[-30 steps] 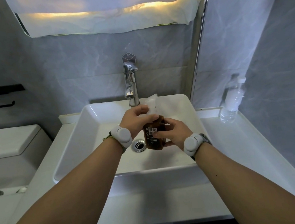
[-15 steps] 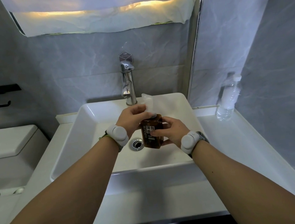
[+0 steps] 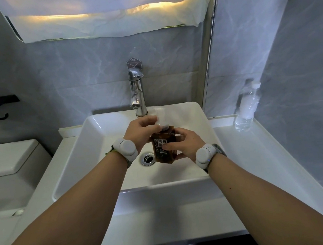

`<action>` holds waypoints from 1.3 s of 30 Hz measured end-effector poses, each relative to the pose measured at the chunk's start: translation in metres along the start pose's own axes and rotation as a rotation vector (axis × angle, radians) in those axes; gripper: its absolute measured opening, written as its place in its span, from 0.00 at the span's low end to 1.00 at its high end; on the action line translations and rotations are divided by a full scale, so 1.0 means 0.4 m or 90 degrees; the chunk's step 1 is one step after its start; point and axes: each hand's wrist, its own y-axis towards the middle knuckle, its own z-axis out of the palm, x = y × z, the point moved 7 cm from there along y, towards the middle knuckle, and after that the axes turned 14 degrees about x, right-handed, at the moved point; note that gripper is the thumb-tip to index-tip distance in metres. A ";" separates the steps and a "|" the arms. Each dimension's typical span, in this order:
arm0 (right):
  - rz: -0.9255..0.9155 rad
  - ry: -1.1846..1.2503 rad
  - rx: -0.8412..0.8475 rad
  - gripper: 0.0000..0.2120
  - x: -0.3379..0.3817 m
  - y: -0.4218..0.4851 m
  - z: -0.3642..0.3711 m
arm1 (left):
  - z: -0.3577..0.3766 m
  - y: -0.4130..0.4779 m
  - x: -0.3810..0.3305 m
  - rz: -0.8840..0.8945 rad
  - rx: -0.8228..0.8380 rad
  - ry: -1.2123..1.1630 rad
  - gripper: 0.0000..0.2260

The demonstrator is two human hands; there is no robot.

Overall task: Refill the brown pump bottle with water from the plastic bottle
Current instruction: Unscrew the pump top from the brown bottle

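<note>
The brown pump bottle [image 3: 163, 151] is held upright over the white sink basin [image 3: 106, 141], close to the drain. My right hand [image 3: 182, 146] wraps around its body from the right. My left hand [image 3: 142, 131] grips the white pump head [image 3: 159, 116] at its collar on top of the bottle. The clear plastic water bottle [image 3: 247, 107], capped in white, stands upright on the counter in the right corner against the wall, out of both hands' reach.
A chrome faucet [image 3: 137, 92] rises behind the basin, just beyond the pump head. A drain [image 3: 147, 158] sits left of the bottle. A toilet tank [image 3: 6, 161] is at left. The white counter [image 3: 261, 150] runs along the right wall.
Both hands stay on the bottle above the drain. The left hand's grip has shifted slightly on the pump head. My view has tilted a little.
</note>
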 end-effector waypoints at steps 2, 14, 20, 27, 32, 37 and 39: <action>0.002 -0.001 0.004 0.24 -0.001 0.002 0.003 | 0.000 -0.004 -0.005 0.012 0.011 0.024 0.11; 0.006 -0.010 0.005 0.26 0.000 0.002 0.004 | 0.004 -0.008 -0.013 0.010 0.039 0.037 0.19; 0.004 -0.009 0.004 0.27 0.005 -0.001 0.007 | -0.015 -0.007 -0.020 0.018 -0.015 0.080 0.22; -0.003 -0.004 -0.005 0.26 0.009 -0.004 0.006 | -0.014 -0.014 -0.038 0.045 -0.060 0.124 0.23; -0.003 -0.007 -0.009 0.27 0.010 -0.006 0.003 | -0.009 -0.016 -0.049 0.063 -0.076 0.162 0.19; 0.003 -0.046 -0.009 0.25 0.013 -0.006 0.007 | 0.001 -0.020 -0.060 0.078 -0.089 0.187 0.24; 0.011 -0.064 -0.009 0.25 0.013 -0.005 0.009 | 0.006 -0.022 -0.068 0.084 -0.094 0.199 0.24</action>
